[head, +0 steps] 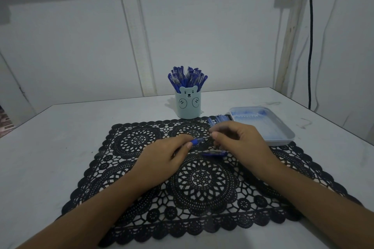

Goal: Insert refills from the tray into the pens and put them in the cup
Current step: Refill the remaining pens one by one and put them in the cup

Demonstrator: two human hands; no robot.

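Observation:
My left hand [168,153] grips a blue pen [197,140] just above the black lace mat, its tip end pointing right. My right hand [236,139] pinches at that tip end, fingers closed on it; whether it holds a refill or the pen's tip piece I cannot tell. A blue pen cap [214,154] lies on the mat under my hands. Behind my right hand lies a small bunch of blue pens [219,118]. The pale blue bear cup [188,104] stands at the mat's far edge, packed with several blue pens [187,78]. The light blue tray [287,127] sits at the right.
The black lace mat [202,184] covers the middle of the white table [60,137]. A white wall with a wooden post stands behind the table. A black cable [310,46] hangs at the far right.

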